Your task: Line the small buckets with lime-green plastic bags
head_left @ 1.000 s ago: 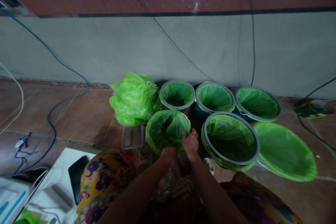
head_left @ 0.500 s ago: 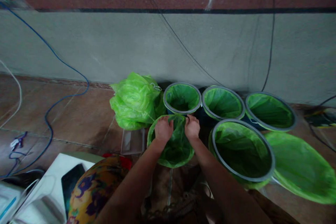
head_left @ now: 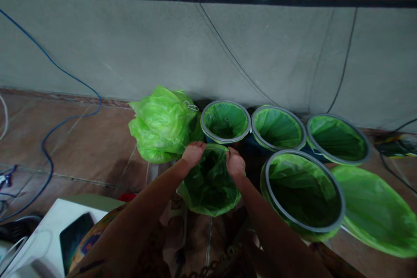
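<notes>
A thin green bag point(head_left: 211, 202) stands open in front of me, its mouth spread in a rough circle; whatever holds it up below is hidden. At the far left of its rim, my left hand point(head_left: 194, 153) is closed on the edge. My right hand point(head_left: 235, 163) pinches the same edge at the far right. Just behind it stands a bin point(head_left: 202, 128) with a grey ring and green lining. Beside my left hand lies a crumpled heap of green bags point(head_left: 163, 124). To the right is a larger lined bin with a grey ring point(head_left: 270, 182).
Two more lined bins point(head_left: 304, 132) point(head_left: 368, 143) line the wall point(head_left: 130, 47). A green bag point(head_left: 378, 213) spreads over the floor at right. A phone point(head_left: 76, 236) rests on a white box point(head_left: 45, 226) at lower left. A blue cable point(head_left: 52, 139) crosses the floor.
My left hand has shifted left and outward along the bag's rim, and the bag's mouth is pulled wider. My right hand stays at the right side. The view has tilted slightly.
</notes>
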A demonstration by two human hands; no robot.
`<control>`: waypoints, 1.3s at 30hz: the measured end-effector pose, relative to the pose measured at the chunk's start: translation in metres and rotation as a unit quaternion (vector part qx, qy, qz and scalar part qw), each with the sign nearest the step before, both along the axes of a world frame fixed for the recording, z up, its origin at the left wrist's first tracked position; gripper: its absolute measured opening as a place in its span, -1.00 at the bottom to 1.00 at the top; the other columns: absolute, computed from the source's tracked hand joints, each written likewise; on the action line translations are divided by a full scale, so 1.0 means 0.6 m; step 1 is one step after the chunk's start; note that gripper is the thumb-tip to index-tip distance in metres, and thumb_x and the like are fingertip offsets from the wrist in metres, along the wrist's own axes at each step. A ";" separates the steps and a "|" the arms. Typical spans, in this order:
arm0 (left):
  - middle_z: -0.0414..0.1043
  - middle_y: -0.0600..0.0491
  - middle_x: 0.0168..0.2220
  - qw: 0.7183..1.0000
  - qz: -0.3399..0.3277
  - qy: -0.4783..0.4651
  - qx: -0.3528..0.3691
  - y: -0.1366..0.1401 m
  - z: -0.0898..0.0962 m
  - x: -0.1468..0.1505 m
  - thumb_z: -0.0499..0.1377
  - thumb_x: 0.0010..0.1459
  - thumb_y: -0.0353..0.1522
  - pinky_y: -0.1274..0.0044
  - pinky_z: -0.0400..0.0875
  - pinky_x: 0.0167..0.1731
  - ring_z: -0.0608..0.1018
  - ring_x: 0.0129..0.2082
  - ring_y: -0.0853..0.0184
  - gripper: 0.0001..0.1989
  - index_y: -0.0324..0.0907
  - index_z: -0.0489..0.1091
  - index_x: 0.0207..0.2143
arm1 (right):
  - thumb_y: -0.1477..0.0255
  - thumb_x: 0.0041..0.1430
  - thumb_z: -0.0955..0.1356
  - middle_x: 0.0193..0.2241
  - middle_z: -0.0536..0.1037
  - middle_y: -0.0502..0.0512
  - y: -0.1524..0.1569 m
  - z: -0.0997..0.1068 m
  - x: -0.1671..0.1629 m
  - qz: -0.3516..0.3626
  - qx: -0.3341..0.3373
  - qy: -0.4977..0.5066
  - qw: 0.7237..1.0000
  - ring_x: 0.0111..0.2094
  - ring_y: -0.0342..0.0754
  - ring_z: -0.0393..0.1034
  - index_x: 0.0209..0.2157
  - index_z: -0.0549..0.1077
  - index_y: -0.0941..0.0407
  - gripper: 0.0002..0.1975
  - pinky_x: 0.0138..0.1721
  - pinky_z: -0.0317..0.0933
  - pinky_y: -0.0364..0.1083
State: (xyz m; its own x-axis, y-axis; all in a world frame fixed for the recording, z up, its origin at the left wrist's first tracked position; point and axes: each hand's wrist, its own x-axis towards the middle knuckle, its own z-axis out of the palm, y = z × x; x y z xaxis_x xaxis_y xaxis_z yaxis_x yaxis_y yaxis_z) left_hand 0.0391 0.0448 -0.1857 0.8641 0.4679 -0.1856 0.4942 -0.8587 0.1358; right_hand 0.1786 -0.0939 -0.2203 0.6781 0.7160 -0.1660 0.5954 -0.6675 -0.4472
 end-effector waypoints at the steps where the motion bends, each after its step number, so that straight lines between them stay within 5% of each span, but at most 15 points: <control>1: 0.43 -0.11 -0.15 1.000 -0.012 0.001 0.003 0.003 0.000 -0.004 -0.01 0.22 -0.51 0.42 0.29 -0.04 0.46 -0.08 0.23 -0.73 -0.23 0.43 -0.12 | 0.40 0.33 0.16 -0.03 0.50 0.25 -0.001 0.001 0.001 0.007 -0.021 0.001 1.000 -0.08 0.01 0.44 0.08 0.36 0.17 -0.64 -0.12 0.20 -0.10; 9: 0.34 -0.10 0.06 0.999 -0.031 0.010 0.005 -0.002 0.008 -0.015 0.17 0.05 -0.47 0.28 0.14 0.13 0.36 0.06 0.14 -0.80 -0.17 0.49 -0.24 | 0.38 0.27 0.24 -0.14 0.53 0.25 -0.010 0.013 0.012 0.025 -0.112 0.023 0.993 -0.16 0.03 0.46 0.04 0.34 0.18 -0.66 -0.20 0.22 -0.08; 12: 0.27 -0.02 0.16 0.999 -0.008 -0.047 -0.009 -0.010 0.013 -0.006 0.17 0.07 -0.37 0.29 0.16 0.13 0.35 0.09 0.15 -0.82 -0.14 0.50 -0.25 | 0.38 0.20 0.29 0.00 0.47 0.31 -0.007 0.014 0.014 0.015 -0.034 0.006 0.999 -0.04 0.07 0.41 0.13 0.29 0.23 -0.53 -0.08 0.22 -0.06; 16: 0.37 -0.06 0.08 0.993 0.054 -0.107 -0.019 -0.014 0.016 0.028 0.02 0.26 -0.23 0.37 0.25 0.06 0.41 0.04 0.22 -0.69 -0.15 0.44 -0.08 | 0.37 0.28 0.22 0.02 0.49 0.23 0.011 0.011 0.016 0.042 0.062 -0.006 0.997 0.02 0.04 0.37 0.09 0.37 0.20 -0.60 0.03 0.17 -0.06; 22: 0.52 -0.10 -0.17 0.994 0.086 0.035 -0.052 -0.003 0.002 0.057 0.03 0.27 -0.21 0.40 0.34 -0.06 0.54 -0.11 0.19 -0.70 -0.19 0.43 -0.13 | 0.36 0.33 0.18 -0.17 0.58 0.16 0.027 0.009 0.020 0.086 -0.056 -0.007 0.995 -0.19 0.00 0.46 -0.02 0.45 0.09 -0.68 -0.19 0.20 -0.11; 27: 0.49 -0.11 -0.07 0.993 0.107 0.017 -0.044 0.000 -0.001 0.043 0.13 0.21 -0.27 0.38 0.33 -0.02 0.52 -0.04 0.17 -0.69 -0.19 0.37 -0.02 | 0.35 0.33 0.20 -0.22 0.58 0.15 0.022 0.017 0.020 0.088 -0.082 -0.024 0.992 -0.22 -0.01 0.47 -0.06 0.45 0.09 -0.72 -0.27 0.15 -0.14; 31: 0.42 -0.12 0.06 0.962 0.233 -0.124 -0.069 0.010 0.008 0.004 0.13 0.21 -0.22 0.44 0.31 0.03 0.46 0.05 0.21 -0.54 -0.22 0.29 0.11 | 0.34 0.36 0.16 -0.24 0.58 0.18 -0.014 0.021 0.009 0.017 -0.097 -0.031 0.995 -0.25 0.00 0.49 -0.07 0.43 0.12 -0.70 -0.31 0.16 -0.13; 34: 0.52 -0.12 -0.08 0.911 0.347 -0.175 -0.137 0.018 0.004 -0.038 -0.03 0.30 -0.24 0.51 0.37 -0.11 0.54 -0.09 0.27 -0.62 -0.27 0.39 0.00 | 0.33 0.36 0.14 -0.30 0.58 0.21 -0.068 0.020 -0.006 -0.055 -0.126 -0.019 0.990 -0.28 0.03 0.50 -0.07 0.42 0.14 -0.68 -0.32 0.18 -0.10; 39: 0.56 -0.06 -0.32 0.899 0.360 -0.158 -0.195 0.023 -0.020 -0.064 -0.13 0.32 -0.24 0.55 0.38 -0.30 0.56 -0.32 0.32 -0.55 -0.28 0.50 -0.22 | 0.30 0.33 0.16 -0.26 0.57 0.33 -0.150 0.025 -0.028 -0.116 -0.157 -0.013 0.981 -0.25 0.13 0.50 -0.02 0.40 0.25 -0.62 -0.28 0.22 -0.02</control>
